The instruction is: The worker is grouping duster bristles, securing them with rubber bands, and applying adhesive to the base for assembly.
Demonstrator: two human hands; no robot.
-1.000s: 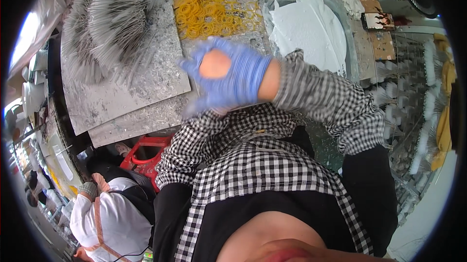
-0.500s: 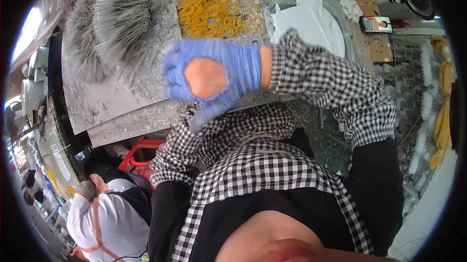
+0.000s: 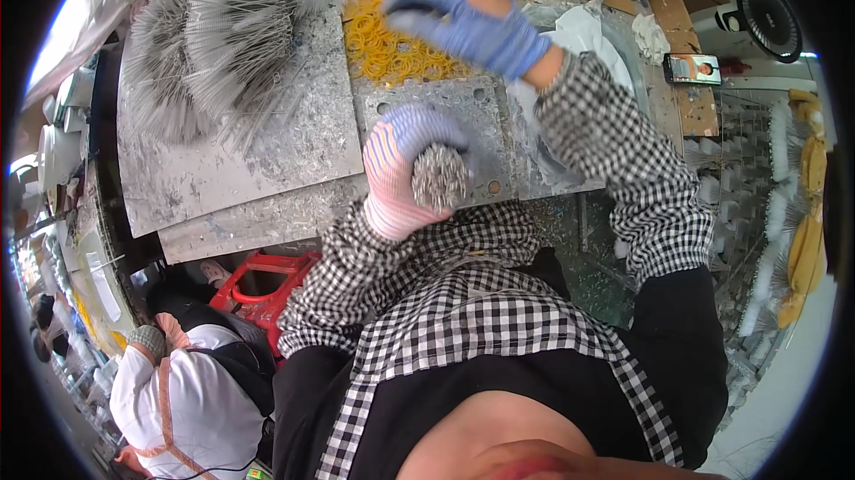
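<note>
Far left, low: one co-worker in a white top. Above, on a flat grey spattered board (image 3: 307, 146): two overlapping heaps of thin grey wire-stemmed brushes (image 3: 240, 44), single pieces too dense to count. Below the board's edge: one red plastic stool (image 3: 254, 306).

Centre: one loose spread of thin yellow ring-shaped bands (image 3: 387, 57), dozens, no exact count. Below it, the left hand (image 3: 392, 173), in a pink, blue and yellow striped knit glove, is closed around one round bundle of packed grey rod ends (image 3: 440, 179), ends facing the camera.

Right hand (image 3: 468, 21), in a blue knit glove with bare skin at the back, is over the bands; thumb and fingers narrowly parted. Motion blur: cannot tell whether it pinches a band.

Right: one white mass (image 3: 583, 30) partly behind the forearm; one phone (image 3: 693, 69); one round black-fronted fan (image 3: 769, 19).
</note>
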